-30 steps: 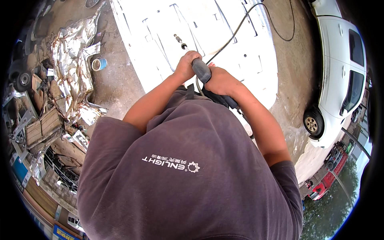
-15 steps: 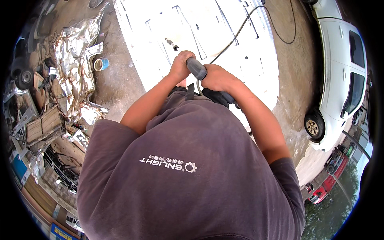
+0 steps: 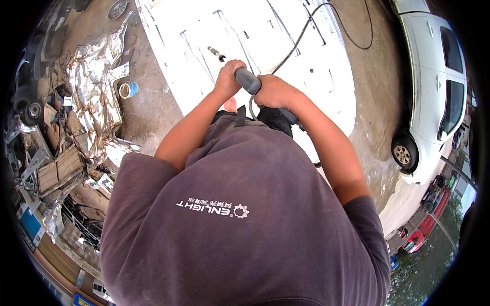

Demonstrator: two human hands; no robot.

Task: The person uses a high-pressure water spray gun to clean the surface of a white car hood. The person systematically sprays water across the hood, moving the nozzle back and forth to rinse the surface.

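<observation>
A grey rounded tool body [image 3: 248, 80], probably a corded power tool, is gripped in front of my waist. My left hand [image 3: 231, 76] wraps round its forward part, fingers closed. At its back end my right hand [image 3: 276, 93] is closed on the handle side, most of its fingers hidden. Beyond the left hand a narrow metal-and-black tip [image 3: 217, 54] lines up with the tool. A black cable [image 3: 291, 53] runs off to the upper right. Below lies a large white panel [image 3: 326, 97] with slots and holes; whether the tip touches it, I cannot tell.
A white car [image 3: 431, 71] stands to the right. Left of the panel are crumpled silvery sheet metal [image 3: 94, 86], a blue-and-white bucket [image 3: 128, 90] and a round basin [image 3: 117, 9]. Further left are a wooden crate [image 3: 60, 171], wheels [image 3: 34, 111] and scrap. The cable loops over the concrete floor [image 3: 375, 92].
Both hands keep their grip on the tool and appear slightly higher and further left. The whole view has shifted a little, bringing more of the round basin into sight.
</observation>
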